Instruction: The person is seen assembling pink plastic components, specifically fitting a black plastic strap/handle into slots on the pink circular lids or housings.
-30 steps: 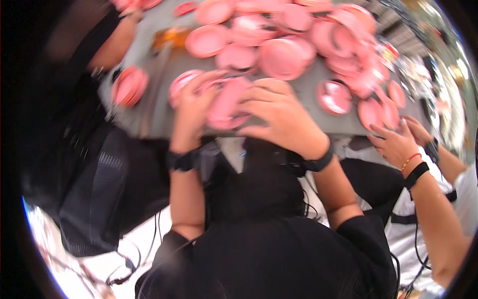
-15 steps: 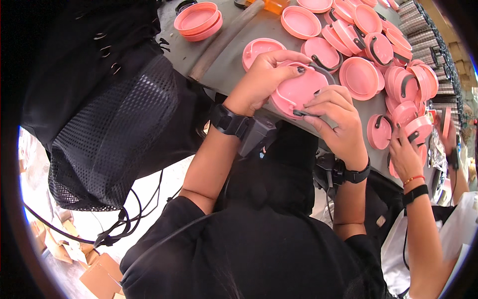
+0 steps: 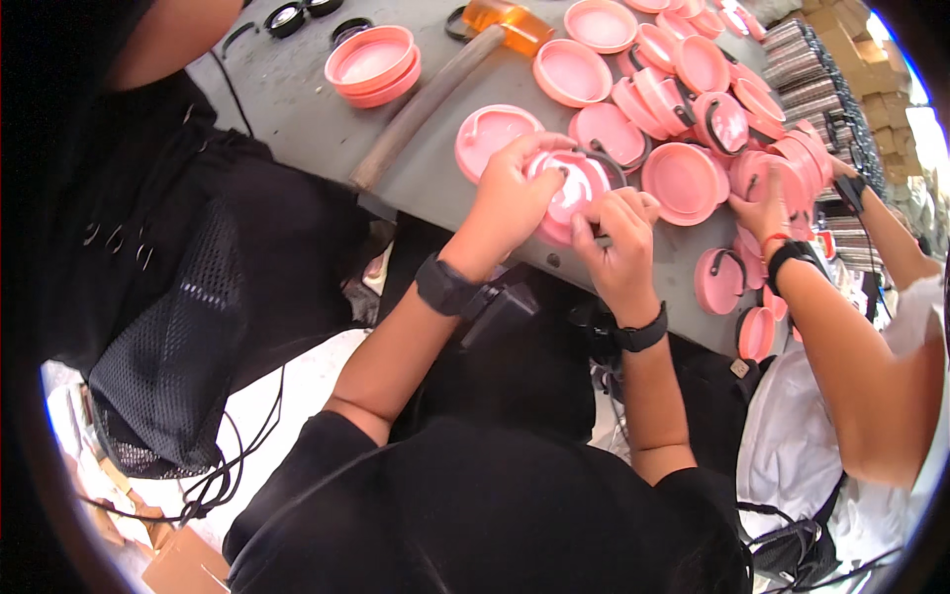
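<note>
Above the table's near edge, a round pink lid [image 3: 574, 190] is held tilted between my two hands. My left hand [image 3: 515, 198] grips its left side, with the thumb bent over onto the lid. My right hand [image 3: 623, 243] is closed at the lid's right rim, fingers curled and pinching. A dark grey carrying loop [image 3: 609, 170] arches from the lid's far side; its end near my right fingers is hidden. Just left of my left hand, another pink lid [image 3: 487, 139] lies on the grey table [image 3: 435, 188].
A mallet with an orange head [image 3: 507, 25] lies behind, its handle pointing toward me. Stacked pink lids [image 3: 371, 61] stand at the far left. Many pink lids [image 3: 683, 183] are heaped on the right, where a co-worker's hand [image 3: 767, 213] reaches in. Another person sits at left.
My right fingers have curled tighter at the lid's rim, and the lid has tilted. The view has shifted. The co-worker's hand has moved farther into the heap.
</note>
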`<move>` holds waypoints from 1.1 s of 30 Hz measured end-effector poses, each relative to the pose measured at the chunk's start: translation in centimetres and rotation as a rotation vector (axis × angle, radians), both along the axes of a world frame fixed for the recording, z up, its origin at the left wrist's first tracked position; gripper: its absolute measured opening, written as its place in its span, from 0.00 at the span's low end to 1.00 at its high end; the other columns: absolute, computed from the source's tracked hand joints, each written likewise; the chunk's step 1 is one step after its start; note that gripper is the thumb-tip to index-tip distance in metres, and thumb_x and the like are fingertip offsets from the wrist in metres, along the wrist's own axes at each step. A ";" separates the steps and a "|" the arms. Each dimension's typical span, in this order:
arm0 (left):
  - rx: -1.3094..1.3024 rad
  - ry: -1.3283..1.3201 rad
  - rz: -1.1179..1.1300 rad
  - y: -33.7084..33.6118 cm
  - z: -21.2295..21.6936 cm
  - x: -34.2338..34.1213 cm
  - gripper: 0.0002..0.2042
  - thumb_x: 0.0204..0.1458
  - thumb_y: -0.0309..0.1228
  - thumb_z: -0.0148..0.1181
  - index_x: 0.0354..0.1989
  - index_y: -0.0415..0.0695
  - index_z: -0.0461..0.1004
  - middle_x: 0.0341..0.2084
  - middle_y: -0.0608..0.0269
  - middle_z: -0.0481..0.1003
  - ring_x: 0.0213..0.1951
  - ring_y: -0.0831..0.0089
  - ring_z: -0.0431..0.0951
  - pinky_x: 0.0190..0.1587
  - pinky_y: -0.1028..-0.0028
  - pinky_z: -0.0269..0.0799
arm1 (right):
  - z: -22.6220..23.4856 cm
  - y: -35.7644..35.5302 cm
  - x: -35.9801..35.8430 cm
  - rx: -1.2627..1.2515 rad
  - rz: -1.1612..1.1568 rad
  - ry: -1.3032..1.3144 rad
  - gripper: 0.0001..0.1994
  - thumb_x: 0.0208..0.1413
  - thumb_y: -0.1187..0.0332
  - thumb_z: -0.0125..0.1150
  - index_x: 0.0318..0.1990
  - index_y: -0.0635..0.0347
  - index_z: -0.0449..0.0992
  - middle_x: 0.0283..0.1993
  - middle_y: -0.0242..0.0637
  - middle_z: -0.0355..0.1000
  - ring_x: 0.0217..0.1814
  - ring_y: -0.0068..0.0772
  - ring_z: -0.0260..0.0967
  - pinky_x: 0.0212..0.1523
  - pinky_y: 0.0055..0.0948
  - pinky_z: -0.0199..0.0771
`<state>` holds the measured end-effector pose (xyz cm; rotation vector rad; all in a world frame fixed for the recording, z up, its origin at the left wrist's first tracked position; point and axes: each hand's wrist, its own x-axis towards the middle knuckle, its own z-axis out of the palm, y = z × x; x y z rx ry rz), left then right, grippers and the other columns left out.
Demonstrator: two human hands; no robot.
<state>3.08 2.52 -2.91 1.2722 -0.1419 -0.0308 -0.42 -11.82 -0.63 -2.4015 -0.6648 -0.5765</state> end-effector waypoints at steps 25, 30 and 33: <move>-0.183 0.241 -0.108 1.6 0.0 -1.0 0.16 0.44 0.20 0.48 0.44 0.34 0.70 0.39 0.54 0.74 0.40 0.73 0.74 0.45 0.75 0.70 | 4.6 -0.6 0.0 0.039 0.239 0.397 0.14 0.32 0.63 0.70 0.28 0.57 0.77 0.26 0.28 0.71 0.33 0.28 0.66 0.46 0.30 0.57; -0.303 0.245 -0.113 1.7 0.7 -0.7 0.16 0.44 0.20 0.49 0.44 0.34 0.69 0.39 0.53 0.74 0.39 0.72 0.74 0.44 0.75 0.70 | 5.2 -0.7 0.0 -0.022 0.226 0.326 0.11 0.33 0.63 0.69 0.24 0.56 0.75 0.24 0.29 0.70 0.32 0.31 0.64 0.46 0.33 0.59; -0.325 0.243 -0.078 1.7 1.5 -0.9 0.16 0.44 0.20 0.49 0.44 0.34 0.69 0.39 0.52 0.74 0.40 0.71 0.74 0.45 0.74 0.70 | 5.7 -0.3 0.1 -0.026 0.287 0.266 0.10 0.33 0.64 0.69 0.21 0.56 0.74 0.24 0.30 0.69 0.31 0.32 0.64 0.47 0.33 0.58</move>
